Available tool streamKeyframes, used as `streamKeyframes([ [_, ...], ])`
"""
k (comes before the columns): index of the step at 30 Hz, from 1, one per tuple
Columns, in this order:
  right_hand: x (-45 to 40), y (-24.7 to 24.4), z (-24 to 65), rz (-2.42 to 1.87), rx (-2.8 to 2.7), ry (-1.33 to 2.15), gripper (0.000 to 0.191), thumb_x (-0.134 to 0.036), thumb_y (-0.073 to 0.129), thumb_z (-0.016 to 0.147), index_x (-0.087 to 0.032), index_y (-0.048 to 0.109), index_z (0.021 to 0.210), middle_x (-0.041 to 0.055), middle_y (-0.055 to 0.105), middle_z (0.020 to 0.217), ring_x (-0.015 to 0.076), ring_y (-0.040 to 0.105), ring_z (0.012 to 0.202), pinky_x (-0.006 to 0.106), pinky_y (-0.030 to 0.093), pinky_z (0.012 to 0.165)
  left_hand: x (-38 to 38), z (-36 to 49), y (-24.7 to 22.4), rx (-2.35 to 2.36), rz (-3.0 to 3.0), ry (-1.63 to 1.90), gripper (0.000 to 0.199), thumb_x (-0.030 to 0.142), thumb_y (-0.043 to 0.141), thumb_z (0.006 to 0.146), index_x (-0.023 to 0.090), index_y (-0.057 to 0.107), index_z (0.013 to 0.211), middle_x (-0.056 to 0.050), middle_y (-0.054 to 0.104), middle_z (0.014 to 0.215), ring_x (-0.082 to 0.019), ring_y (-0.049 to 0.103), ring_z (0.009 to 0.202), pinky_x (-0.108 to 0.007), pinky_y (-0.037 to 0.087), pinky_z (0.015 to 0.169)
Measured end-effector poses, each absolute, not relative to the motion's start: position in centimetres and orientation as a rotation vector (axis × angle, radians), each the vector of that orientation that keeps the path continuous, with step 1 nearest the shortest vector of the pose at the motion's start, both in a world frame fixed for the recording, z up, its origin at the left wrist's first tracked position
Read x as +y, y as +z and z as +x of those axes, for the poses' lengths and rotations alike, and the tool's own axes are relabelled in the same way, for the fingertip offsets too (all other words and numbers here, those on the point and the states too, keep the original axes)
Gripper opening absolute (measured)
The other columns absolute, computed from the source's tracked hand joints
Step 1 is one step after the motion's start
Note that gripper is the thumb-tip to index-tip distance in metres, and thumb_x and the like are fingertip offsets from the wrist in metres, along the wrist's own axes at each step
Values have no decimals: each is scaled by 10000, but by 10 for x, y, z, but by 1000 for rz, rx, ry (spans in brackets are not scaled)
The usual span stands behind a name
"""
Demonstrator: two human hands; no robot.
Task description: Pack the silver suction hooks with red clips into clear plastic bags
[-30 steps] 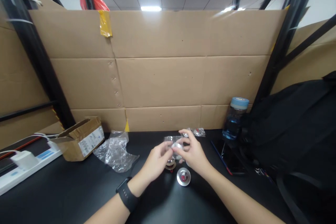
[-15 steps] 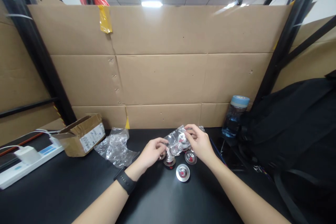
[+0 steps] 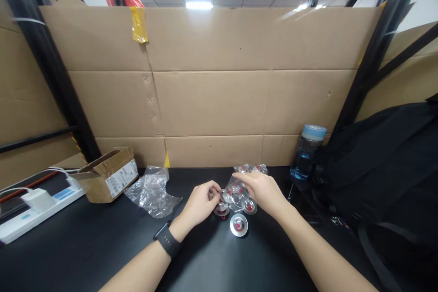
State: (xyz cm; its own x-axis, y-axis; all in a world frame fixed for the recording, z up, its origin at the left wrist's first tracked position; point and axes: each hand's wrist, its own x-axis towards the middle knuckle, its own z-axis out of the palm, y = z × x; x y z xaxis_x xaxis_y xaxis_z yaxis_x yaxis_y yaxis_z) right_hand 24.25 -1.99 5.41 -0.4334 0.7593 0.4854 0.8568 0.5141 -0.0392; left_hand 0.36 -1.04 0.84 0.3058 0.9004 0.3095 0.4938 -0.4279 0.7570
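My left hand (image 3: 203,203), with a dark watch (image 3: 167,239) on its wrist, has its fingers curled in at the left side of a group of round silver metal pieces with red centres. What lies between those fingers is mostly hidden. Over the group's right side, my right hand (image 3: 263,189) is held palm down with fingers stretched out, above a clear plastic bag (image 3: 234,187) that has similar pieces in or under it. One silver disc (image 3: 238,225) lies apart at the front. Another disc (image 3: 249,205) sits just below my right hand.
Crumpled clear plastic (image 3: 153,191) and an opened cardboard box (image 3: 102,180) are on the left, beside a white power strip (image 3: 65,200). At the right stand a blue-lidded bottle (image 3: 308,150) and a black backpack (image 3: 386,173). A cardboard wall (image 3: 212,105) closes the back.
The clear bag has come down onto the pieces. My right hand's fingers have straightened off it and turned palm down; my left hand's fingers have curled in more.
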Motion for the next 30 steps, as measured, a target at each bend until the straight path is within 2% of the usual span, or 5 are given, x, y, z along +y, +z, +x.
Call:
streamKeyframes([
  [5, -16, 56, 250, -1237, -2221, -342, 393, -191, 508, 998, -270, 628, 1363, 105, 769, 1007, 246, 696, 910, 369, 502, 858, -14, 4, 12, 1241, 2100, 984, 161, 211, 560, 850, 210, 690, 945, 0, 719, 798, -152, 639, 675, -252, 444, 646],
  [12, -7, 44, 251, -1056, -2187, -82, 294, -191, 457, 1015, -230, 742, 1074, 86, 752, 985, 230, 689, 908, 342, 526, 836, -18, 7, 12, 1203, 2158, 974, 164, 200, 551, 867, 220, 676, 970, 5, 710, 764, -157, 648, 690, -244, 435, 650],
  [22, -4, 51, 254, -1056, -2008, 7, 240, -208, 518, 967, -233, 744, 1044, 64, 748, 959, 215, 692, 879, 337, 531, 834, -22, 8, 16, 1207, 2198, 980, 197, 218, 543, 884, 222, 648, 1051, -2, 708, 769, -162, 647, 691, -241, 437, 659],
  [27, -4, 56, 261, -1197, -1835, 186, 162, -275, 609, 900, -229, 744, 976, 17, 718, 747, 180, 638, 650, 288, 501, 648, -22, 7, 14, 1218, 2227, 980, 264, 226, 538, 891, 234, 611, 1144, -2, 713, 803, -169, 649, 701, -243, 435, 659],
  [30, -3, 55, 261, -1198, -1842, 218, 154, -283, 622, 879, -225, 745, 952, 6, 705, 715, 167, 614, 615, 279, 481, 623, -22, 7, 14, 1216, 2244, 974, 287, 221, 540, 886, 238, 602, 1166, -6, 712, 817, -174, 656, 711, -242, 434, 660],
])
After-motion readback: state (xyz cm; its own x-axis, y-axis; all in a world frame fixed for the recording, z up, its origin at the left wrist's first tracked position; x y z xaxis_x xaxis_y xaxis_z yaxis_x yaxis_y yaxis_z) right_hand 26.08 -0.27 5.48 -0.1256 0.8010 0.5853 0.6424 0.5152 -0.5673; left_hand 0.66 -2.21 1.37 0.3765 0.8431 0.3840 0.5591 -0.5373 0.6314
